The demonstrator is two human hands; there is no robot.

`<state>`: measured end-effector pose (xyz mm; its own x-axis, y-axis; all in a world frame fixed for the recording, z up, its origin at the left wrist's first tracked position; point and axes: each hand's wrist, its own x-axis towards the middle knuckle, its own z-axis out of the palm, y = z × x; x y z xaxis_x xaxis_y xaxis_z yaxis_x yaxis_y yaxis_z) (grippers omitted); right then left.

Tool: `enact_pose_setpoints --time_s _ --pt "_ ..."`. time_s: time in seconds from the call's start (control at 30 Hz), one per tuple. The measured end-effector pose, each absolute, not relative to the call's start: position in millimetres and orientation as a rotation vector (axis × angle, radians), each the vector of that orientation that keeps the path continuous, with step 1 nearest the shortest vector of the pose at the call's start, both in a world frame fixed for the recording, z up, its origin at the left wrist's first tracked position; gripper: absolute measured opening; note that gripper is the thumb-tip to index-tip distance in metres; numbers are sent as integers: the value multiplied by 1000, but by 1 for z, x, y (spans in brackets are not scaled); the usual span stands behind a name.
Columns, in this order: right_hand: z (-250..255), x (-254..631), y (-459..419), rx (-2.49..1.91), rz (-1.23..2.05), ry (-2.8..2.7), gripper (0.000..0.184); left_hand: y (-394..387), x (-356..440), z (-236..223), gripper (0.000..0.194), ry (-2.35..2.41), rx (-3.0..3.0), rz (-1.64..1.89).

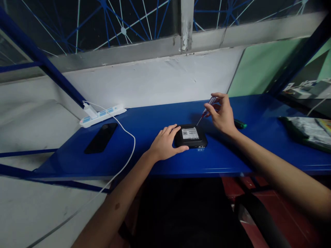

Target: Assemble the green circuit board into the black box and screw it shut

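Observation:
A black, square electronic box [190, 142] with a white printed label [190, 133] lies flat on the blue table, small ports showing on its near side. My left hand [165, 142] grips its left side, fingers at the far edge and thumb at the near edge. In my right hand [221, 113] is a thin screwdriver [207, 108], its clear handle pinched between thumb and fingers. The shaft slants down to the left, its tip at the far right corner of the box. Whether the tip sits in a screw is too small to tell.
At the left lie a black phone [101, 137] and a white power strip [103, 115] with a charger plugged in. A white cable [133, 148] loops over the table's front edge. Right of my right hand is a green object [240, 124]; a plastic packet [307, 132] lies far right.

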<state>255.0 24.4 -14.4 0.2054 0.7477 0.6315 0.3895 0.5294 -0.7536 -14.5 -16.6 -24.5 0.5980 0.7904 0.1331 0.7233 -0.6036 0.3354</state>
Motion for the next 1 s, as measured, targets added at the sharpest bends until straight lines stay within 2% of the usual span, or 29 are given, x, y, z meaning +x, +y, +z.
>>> enact_pose_setpoints --time_s 0.5,1.0 --pt "-11 259 28 -1009 453 -1336 36 -17 -14 -23 97 1271 2559 355" --pt "-6 255 22 -974 522 -1249 27 -17 -14 -22 93 1259 2560 372"
